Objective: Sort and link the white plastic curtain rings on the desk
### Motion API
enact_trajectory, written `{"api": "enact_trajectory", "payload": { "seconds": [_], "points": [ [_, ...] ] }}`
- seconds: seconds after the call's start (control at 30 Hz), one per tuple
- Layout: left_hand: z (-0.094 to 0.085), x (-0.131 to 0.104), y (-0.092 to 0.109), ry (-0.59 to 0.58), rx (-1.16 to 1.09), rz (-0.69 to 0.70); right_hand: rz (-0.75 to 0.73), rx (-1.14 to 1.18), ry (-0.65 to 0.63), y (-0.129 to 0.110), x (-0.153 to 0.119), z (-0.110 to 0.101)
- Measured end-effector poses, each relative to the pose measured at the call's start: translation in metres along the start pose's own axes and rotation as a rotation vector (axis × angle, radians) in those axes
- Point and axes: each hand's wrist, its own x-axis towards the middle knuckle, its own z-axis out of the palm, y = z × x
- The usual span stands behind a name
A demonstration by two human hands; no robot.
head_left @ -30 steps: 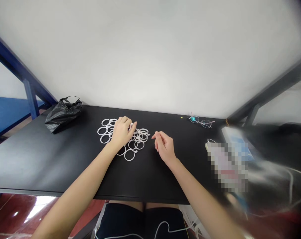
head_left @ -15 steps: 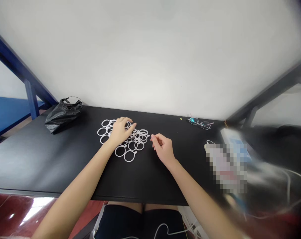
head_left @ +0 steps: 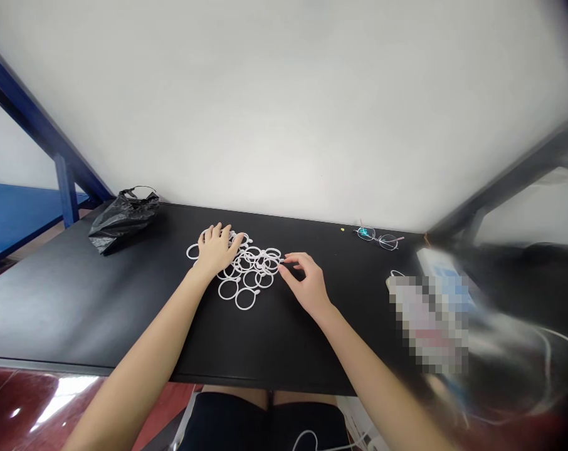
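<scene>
A loose pile of thin white plastic rings point(head_left: 261, 265), each with a small tab, lies on the black tabletop point(head_left: 293, 351). My left hand point(head_left: 213, 250) rests palm down over the left part of the pile, its fingers spread, hiding several rings. At the pile's right edge is my right hand point(head_left: 307, 279), with thumb and index finger apart on either side of a ring's small tab. Whether the fingertips touch that tab I cannot tell. Nearest to me, one ring's tab point(head_left: 257, 292) points up and right.
A crumpled black plastic bag point(head_left: 124, 219) sits at the back left. Eyeglasses point(head_left: 378, 239) and a tiny yellow bit point(head_left: 343, 229) lie near the wall point(head_left: 284, 125). A blurred white box point(head_left: 446, 275), a pixelated object point(head_left: 425, 322) and white cables are on the right.
My left hand has shifted left and its fingers have spread flat over the rings. My right hand has moved slightly left to the pile's edge, and its thumb and index finger have parted.
</scene>
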Motion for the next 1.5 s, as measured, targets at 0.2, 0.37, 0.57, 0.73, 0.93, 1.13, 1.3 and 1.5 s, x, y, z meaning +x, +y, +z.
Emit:
{"api": "enact_trajectory", "payload": {
  "seconds": [0.2, 0.37, 0.57, 0.73, 0.93, 1.13, 1.3, 1.5],
  "points": [
    [0.004, -0.009, 0.013, -0.015, -0.007, 0.155, -0.018, -0.18, -0.278, 0.0, -0.004, 0.0],
    [0.004, -0.02, 0.025, -0.057, -0.057, 0.245, -0.007, -0.275, -0.485, 0.0, -0.006, 0.003],
    [0.004, -0.025, 0.038, -0.151, -0.317, 0.267, 0.049, -0.338, -0.521, -0.002, -0.003, 0.003],
    [-0.004, -0.028, 0.051, -0.295, -0.766, 0.15, 0.082, -0.348, -0.448, 0.0, -0.001, -0.001],
    [-0.029, -0.021, 0.045, -0.312, -0.981, 0.153, 0.075, -0.326, -0.35, 0.003, 0.001, -0.009],
    [-0.036, -0.016, 0.025, -0.423, -0.744, 0.485, -0.083, -0.191, -0.155, 0.001, 0.001, -0.005],
    [-0.017, -0.018, 0.026, -0.318, -0.544, 0.533, -0.127, -0.19, -0.1, 0.004, 0.003, 0.006],
    [-0.01, -0.02, 0.032, -0.233, -0.508, 0.594, -0.107, -0.242, -0.105, 0.011, 0.004, 0.01]
  ]
}}
